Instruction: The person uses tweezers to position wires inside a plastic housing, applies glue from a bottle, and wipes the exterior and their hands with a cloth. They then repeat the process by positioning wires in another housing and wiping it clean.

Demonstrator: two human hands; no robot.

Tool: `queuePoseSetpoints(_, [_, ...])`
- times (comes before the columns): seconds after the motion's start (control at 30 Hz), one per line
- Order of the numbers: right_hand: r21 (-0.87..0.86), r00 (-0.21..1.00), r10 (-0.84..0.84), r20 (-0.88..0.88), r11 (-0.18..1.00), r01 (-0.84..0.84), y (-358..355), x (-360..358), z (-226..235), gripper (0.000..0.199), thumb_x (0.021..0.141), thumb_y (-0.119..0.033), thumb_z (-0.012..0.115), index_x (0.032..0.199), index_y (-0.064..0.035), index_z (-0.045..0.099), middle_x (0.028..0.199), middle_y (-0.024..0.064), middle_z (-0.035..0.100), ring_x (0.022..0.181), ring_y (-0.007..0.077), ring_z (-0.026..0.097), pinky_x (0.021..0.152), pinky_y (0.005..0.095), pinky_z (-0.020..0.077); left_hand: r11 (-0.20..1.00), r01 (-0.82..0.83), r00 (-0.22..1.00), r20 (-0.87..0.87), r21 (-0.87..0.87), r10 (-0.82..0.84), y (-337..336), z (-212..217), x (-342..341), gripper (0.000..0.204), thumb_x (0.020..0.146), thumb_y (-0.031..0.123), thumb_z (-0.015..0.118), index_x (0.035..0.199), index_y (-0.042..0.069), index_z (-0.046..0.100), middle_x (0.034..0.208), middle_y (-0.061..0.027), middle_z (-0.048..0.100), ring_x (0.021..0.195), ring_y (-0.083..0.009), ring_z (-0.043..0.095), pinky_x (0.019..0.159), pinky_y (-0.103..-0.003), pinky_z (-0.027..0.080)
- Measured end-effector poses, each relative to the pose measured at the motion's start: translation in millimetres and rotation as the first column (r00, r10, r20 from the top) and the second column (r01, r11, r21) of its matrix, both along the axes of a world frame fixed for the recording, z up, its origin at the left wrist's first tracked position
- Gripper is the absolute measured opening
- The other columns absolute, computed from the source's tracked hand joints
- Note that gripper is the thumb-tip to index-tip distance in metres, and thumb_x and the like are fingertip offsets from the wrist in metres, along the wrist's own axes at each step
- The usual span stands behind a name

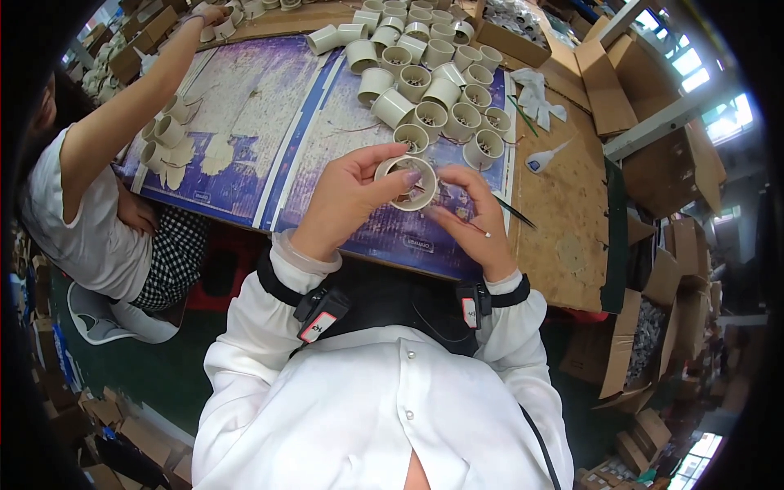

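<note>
My left hand grips a cream-coloured round plastic cup-shaped part by its rim, open end facing up toward me. Fingers of my right hand touch the same part from the right side and pinch something thin near it; a thin wire or stick shows at the fingers. Both hands hover over a blue-and-purple printed sheet that covers the table. Just beyond the hands lies a cluster of several identical cream parts, some upright, some on their sides.
A person in a white top sits at the left, one arm reaching across the table, with a few cream parts beside it. A small white glue bottle lies at right. Cardboard boxes stand along the right side and floor.
</note>
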State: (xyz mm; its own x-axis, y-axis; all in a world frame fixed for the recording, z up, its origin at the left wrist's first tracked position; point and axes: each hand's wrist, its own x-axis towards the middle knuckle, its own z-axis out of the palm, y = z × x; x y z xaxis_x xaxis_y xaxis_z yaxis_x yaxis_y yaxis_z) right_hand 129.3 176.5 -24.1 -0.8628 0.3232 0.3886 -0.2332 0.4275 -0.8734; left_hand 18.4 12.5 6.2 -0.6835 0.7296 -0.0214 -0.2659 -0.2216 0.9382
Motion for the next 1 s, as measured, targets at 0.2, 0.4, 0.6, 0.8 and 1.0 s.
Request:
queuePoseSetpoints(0.2, [0.381, 0.975, 0.074, -0.211, 0.925, 0.013, 1.6, 2.7, 8.9, 0.018, 0.076, 0.001, 0.068, 0.091, -0.0051, 0.06, 0.091, 0.007, 0.063, 0.089, 0.0244, 0.058, 0.092, 0.0328, 0.041, 1.0, 0.018, 0.998, 0.059, 0.014, -0.018, 0.4, -0.9, 1.5, 0.045, 0.085, 0.009, 0.069, 0.123, -0.008, 0.052, 0.104, -0.01, 0.064, 0.087, -0.0095, 0.061, 0.074, -0.021, 0.051])
queuePoseSetpoints(0.4, [0.384, 0.977, 0.019, -0.212, 0.921, 0.066, -2.6, 2.3, 9.2, 0.016, 0.076, 0.002, 0.067, 0.089, -0.0049, 0.06, 0.09, 0.0075, 0.062, 0.089, 0.026, 0.058, 0.091, 0.0336, 0.0412, 0.999, 0.024, 0.998, 0.059, 0.031, -0.026, -1.6, -1.8, 2.9, 0.045, 0.084, 0.009, 0.07, 0.122, -0.008, 0.052, 0.105, -0.0099, 0.064, 0.088, -0.0097, 0.061, 0.075, -0.021, 0.051])
queuePoseSetpoints(0.6, [0.306, 0.968, -0.129, -0.216, 0.932, 0.193, -15.7, 0.7, 9.8, 0.01, 0.079, -0.004, 0.067, 0.088, -0.0036, 0.061, 0.094, 0.0095, 0.063, 0.087, 0.0263, 0.059, 0.082, 0.0331, 0.0444, 0.996, 0.01, 0.999, 0.037, 0.09, -0.013, -2.4, -2.1, 5.9, 0.045, 0.084, 0.007, 0.069, 0.122, -0.007, 0.052, 0.104, -0.0102, 0.064, 0.09, -0.01, 0.061, 0.077, -0.021, 0.051])
queuePoseSetpoints(0.8, [0.012, 0.993, -0.092, -0.075, 0.996, 0.093, -14.2, -0.1, -7.4, 0.007, 0.085, -0.005, 0.063, 0.09, -0.0012, 0.059, 0.098, 0.0096, 0.061, 0.09, 0.0215, 0.057, 0.082, 0.0301, 0.0442, 0.999, 0.015, 1.0, 0.017, 0.043, -0.016, -0.4, -7.9, 3.0, 0.045, 0.082, 0.004, 0.069, 0.122, -0.007, 0.052, 0.104, -0.0108, 0.064, 0.09, -0.0103, 0.062, 0.078, -0.022, 0.051])
queuePoseSetpoints(1.0, [0.057, 0.994, -0.098, -0.05, 0.993, 0.101, -17.7, 0.6, -2.4, 0.007, 0.089, -0.005, 0.059, 0.094, 0.0001, 0.058, 0.102, 0.0081, 0.057, 0.093, 0.0142, 0.054, 0.084, 0.0254, 0.0441, 1.0, 0.024, 1.0, -0.002, 0.007, -0.024, -2.9, -5.7, 1.2, 0.044, 0.082, 0.003, 0.068, 0.122, -0.006, 0.053, 0.103, -0.0103, 0.065, 0.089, -0.0104, 0.062, 0.078, -0.022, 0.052])
